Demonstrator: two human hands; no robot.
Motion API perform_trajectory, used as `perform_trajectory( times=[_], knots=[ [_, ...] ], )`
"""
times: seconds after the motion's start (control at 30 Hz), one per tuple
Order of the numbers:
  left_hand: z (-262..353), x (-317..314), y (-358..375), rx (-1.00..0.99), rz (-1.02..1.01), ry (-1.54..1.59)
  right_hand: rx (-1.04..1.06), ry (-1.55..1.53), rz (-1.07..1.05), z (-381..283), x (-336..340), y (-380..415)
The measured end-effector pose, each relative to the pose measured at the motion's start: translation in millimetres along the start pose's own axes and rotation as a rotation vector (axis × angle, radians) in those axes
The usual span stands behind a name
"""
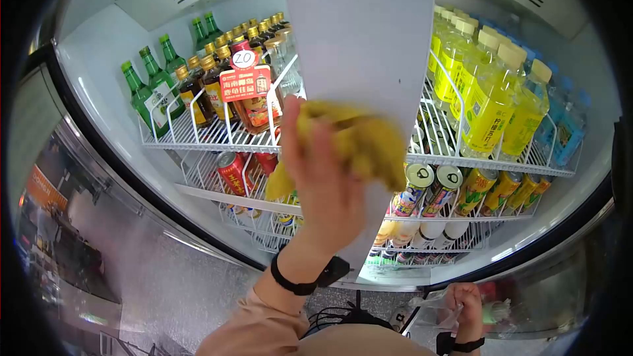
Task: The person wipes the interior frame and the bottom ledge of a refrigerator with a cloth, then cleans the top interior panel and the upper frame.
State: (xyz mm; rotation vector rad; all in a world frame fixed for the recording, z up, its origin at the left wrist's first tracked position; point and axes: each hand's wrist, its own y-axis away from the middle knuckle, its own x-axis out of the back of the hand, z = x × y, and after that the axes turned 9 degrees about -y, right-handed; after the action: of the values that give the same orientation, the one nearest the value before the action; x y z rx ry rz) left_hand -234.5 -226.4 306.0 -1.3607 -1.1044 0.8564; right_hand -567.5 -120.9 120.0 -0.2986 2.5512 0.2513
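Observation:
My left hand [326,191], blurred by motion, holds a yellow cloth [369,145] against the white centre pillar [359,33] of an open drinks fridge. The cloth spreads out to both sides of the fingers, and a black band circles the wrist. Low on the right, my right hand [467,298] is closed in a fist on some clear plastic [438,303], whose shape is hard to make out. Its wrist also carries a black band.
Left of the pillar, a wire shelf [217,147] bears green and brown bottles and a red price tag [245,84]. Yellow-green bottles [491,105] stand on the right shelf, with cans [478,188] below. Curved fridge doors [165,224] flank both sides.

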Motion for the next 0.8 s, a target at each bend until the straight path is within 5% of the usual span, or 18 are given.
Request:
perform_trajectory(
  times=[0.23, 0.3, 0.47, 0.63, 0.8],
  knots=[
    [47.2, 32.8, 200.0, 1.251, -0.314, 0.899, -0.051, -0.011, 0.019, 6.1, -1.0, -5.6],
    [51.8, 43.8, 220.7, 0.978, -0.496, 0.523, -0.060, 0.027, 0.018, 5.5, -3.9, -7.6],
    [31.8, 48.6, 154.4, 0.971, -0.511, 0.532, -0.064, 0.107, 0.037, -1.8, -20.5, -9.9],
    [15.0, 29.6, 82.3, 0.811, -0.161, 0.603, -0.081, 0.094, -0.066, 1.5, -33.0, -6.7],
    [31.0, 38.9, 195.3, 0.931, -0.429, 0.588, -0.107, 0.117, -0.098, 5.1, -27.7, -7.1]
  ],
)
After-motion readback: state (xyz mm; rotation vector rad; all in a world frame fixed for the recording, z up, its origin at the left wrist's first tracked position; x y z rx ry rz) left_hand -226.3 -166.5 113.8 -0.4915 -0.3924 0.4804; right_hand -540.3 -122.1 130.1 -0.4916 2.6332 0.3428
